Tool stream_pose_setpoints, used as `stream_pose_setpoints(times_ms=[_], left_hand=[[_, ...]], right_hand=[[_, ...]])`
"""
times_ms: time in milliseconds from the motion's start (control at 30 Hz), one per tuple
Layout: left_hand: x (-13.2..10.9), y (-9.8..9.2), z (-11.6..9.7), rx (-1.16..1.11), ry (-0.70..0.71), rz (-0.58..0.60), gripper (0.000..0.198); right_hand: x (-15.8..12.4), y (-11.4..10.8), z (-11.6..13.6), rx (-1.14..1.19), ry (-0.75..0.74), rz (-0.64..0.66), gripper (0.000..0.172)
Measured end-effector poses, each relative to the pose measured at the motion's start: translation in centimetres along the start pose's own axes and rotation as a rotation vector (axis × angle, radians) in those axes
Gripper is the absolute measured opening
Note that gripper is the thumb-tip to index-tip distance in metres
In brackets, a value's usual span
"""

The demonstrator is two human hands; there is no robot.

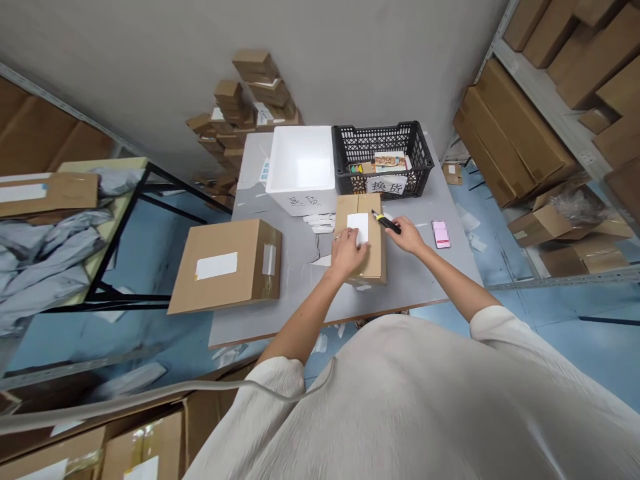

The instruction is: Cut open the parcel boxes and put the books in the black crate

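A cardboard box (pixel 375 257) with a white label (pixel 358 221) on its top stands before me on the grey table. My left hand (pixel 347 252) lies on that top, fingers stretched over the lower part of the label. In my right hand (pixel 407 235) is a black and yellow utility knife (pixel 387 222), gripped by its handle. The knife's tip points to the upper left, over the right side of the box top. Whether the tip touches the cardboard I cannot tell.
Behind the box stand a white foam bin (pixel 303 160) and a black plastic crate (pixel 384 150) with small packages. A larger carton (pixel 225 263) sits at the table's left edge. Paper strips (pixel 320 223) lie left of the box, a phone (pixel 441 235) to the right.
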State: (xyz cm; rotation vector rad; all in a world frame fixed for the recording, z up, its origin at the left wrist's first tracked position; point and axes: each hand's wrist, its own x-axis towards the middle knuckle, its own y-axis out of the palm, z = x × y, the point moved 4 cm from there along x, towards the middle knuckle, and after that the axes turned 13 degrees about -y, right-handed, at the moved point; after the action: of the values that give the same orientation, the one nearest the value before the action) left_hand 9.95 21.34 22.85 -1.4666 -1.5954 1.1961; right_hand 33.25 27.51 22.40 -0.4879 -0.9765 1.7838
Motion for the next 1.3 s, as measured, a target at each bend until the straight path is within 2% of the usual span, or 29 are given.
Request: stream_pose_setpoints(times_ms=[167, 267, 367, 433, 533, 667, 833, 1033, 1167, 1300], left_hand=[[-2.2, 2.2, -3.4, 0.03, -0.024, 0.076, 0.099], [-2.9, 3.7, -4.9, 0.069, -0.001, 0.106, 0.106], [-2.6, 4.3, -5.1, 0.113, 0.022, 0.137, 0.108], [-1.9, 4.1, -4.5, 0.146, 0.061, 0.186, 0.113], [-0.8, 3.2, -2.6, 0.177, 0.106, 0.252, 0.118], [0.5, 2.0, -0.5, 0.187, 0.157, 0.256, 0.114], [1.2, 1.2, 0.2, 0.178, 0.227, 0.219, 0.106], [1.9, 0.5, 1.4, 0.244, 0.26, 0.188, 0.101], [1.9, 0.2, 1.0, 0.213, 0.222, 0.178, 0.098], [1.2, 0.1, -1.0, 0.197, 0.276, 0.186, 0.086]], right_hand=[[5.6, -0.8, -1.0, -0.005, -0.091, 0.019, 0.041], [8.3, -0.9, -1.3, -0.023, -0.088, 0.058, 0.04], [9.7, -0.8, -1.6, -0.046, -0.079, 0.097, 0.04], [9.9, -0.8, -1.8, -0.054, -0.086, 0.115, 0.039], [9.3, -0.8, -2.2, -0.079, -0.065, 0.088, 0.038], [7.7, -0.9, -3.0, -0.1, 0.024, 0.018, 0.04], [5.1, -1.3, -3.2, -0.042, 0.096, -0.063, 0.038], [1.6, -1.7, -2.0, 0.033, 0.191, -0.063, 0.035], [-0.6, -1.1, -1.3, 0.122, 0.23, -0.075, 0.031], [-2.0, -1.1, -1.6, 0.282, 0.204, -0.067, 0.031]])
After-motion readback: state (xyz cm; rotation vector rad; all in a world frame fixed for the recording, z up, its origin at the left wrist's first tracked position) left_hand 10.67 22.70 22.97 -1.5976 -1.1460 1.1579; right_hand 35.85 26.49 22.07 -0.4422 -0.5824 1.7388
